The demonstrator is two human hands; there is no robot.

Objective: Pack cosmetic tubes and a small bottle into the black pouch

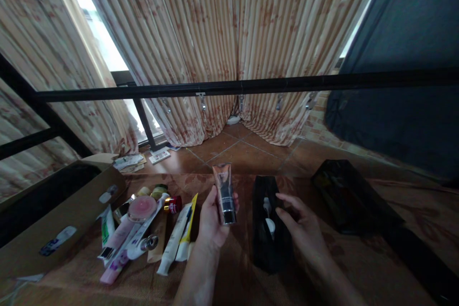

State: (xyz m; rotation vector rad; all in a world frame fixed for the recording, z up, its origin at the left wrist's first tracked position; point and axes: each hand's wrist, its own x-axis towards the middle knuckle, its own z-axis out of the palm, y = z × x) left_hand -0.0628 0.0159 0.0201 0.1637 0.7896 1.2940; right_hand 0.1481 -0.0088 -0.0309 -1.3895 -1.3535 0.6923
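My left hand [212, 217] is wrapped round a cosmetic tube [225, 193] with a coppery upper part and a dark, shiny cap end pointing down toward me. To the right lies a long black pouch [261, 248], with white items [270, 224] showing inside its opening. At the pouch's right edge is my right hand [301, 222], thumb and index finger slightly apart, with nothing visible between them. Whether those fingertips touch the fabric is hard to tell. Left of my left hand lies a pile of toiletries, including a pink round compact [142, 208] and a yellow tube [188, 229].
A cardboard box [68, 220] stands at the far left. On the right lies another black bag [344, 196] with a strap. A black metal bar [222, 89] crosses in front of striped curtains [193, 19]. Papers [129, 161] lie behind the box.
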